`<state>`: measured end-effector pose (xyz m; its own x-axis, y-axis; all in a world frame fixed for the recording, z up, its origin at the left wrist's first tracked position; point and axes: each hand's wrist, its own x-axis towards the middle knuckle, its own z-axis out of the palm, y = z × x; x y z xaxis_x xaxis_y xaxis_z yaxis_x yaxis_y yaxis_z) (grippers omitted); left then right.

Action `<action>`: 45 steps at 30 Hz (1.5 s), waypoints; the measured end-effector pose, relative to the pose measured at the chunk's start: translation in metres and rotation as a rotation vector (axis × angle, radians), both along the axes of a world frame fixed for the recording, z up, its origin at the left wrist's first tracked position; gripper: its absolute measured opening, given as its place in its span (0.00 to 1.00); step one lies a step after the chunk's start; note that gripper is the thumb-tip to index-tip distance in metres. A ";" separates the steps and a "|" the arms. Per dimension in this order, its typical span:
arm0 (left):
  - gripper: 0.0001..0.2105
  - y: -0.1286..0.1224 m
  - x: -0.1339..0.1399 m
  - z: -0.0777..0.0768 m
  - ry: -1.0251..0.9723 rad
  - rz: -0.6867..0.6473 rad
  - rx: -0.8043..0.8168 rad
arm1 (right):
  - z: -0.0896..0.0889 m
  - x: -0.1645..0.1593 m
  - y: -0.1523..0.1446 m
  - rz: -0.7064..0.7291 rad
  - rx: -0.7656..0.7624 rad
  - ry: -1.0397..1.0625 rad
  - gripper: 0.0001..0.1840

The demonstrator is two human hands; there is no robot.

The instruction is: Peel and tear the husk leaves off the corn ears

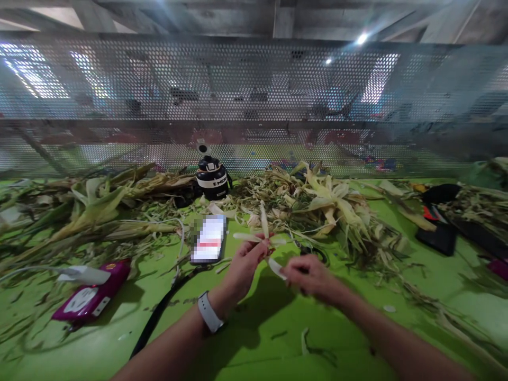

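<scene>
Pale corn husk strips (264, 218) cross each other in a star-like shape above the green table. My left hand (244, 267), with a pale watch band on its wrist, pinches them where they meet. One strip points up, one to the left and a short one to the right. A lower husk strip (277, 269) slants down to my right hand (311, 276), whose closed fingers grip its end; that hand is slightly blurred. Just behind it lies a dark looped thing (322, 255), partly hidden, perhaps scissor handles.
Corn husks (337, 198) heap along the back of the green table (278, 354), below a perforated metal screen (254, 79). A black bottle (212, 182) stands there. Nearer are a lit phone (210, 241), a purple pouch (115, 280) with a white plug (85, 274), and a black strap (162, 307).
</scene>
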<state>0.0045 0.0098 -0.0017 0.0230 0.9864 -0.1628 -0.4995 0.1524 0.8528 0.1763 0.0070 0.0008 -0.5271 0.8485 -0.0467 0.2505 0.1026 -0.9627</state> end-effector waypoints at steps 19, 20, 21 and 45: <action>0.15 0.019 -0.022 0.009 -0.076 -0.036 0.012 | 0.012 0.007 0.020 -0.678 -0.135 0.549 0.21; 0.13 0.019 -0.021 0.008 -0.153 0.032 -0.009 | 0.013 0.006 0.020 -0.677 -0.145 0.573 0.20; 0.10 0.019 -0.019 0.007 -0.193 0.050 -0.039 | 0.013 0.005 0.019 -0.666 -0.148 0.588 0.20; 0.12 0.006 -0.005 -0.013 0.276 -0.062 0.031 | -0.011 -0.005 0.005 -0.332 0.496 0.039 0.09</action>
<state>-0.0007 0.0162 -0.0151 0.0427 0.9891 -0.1408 -0.2381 0.1469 0.9601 0.1708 0.0118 -0.0099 -0.2230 0.8838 0.4113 0.3111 0.4644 -0.8292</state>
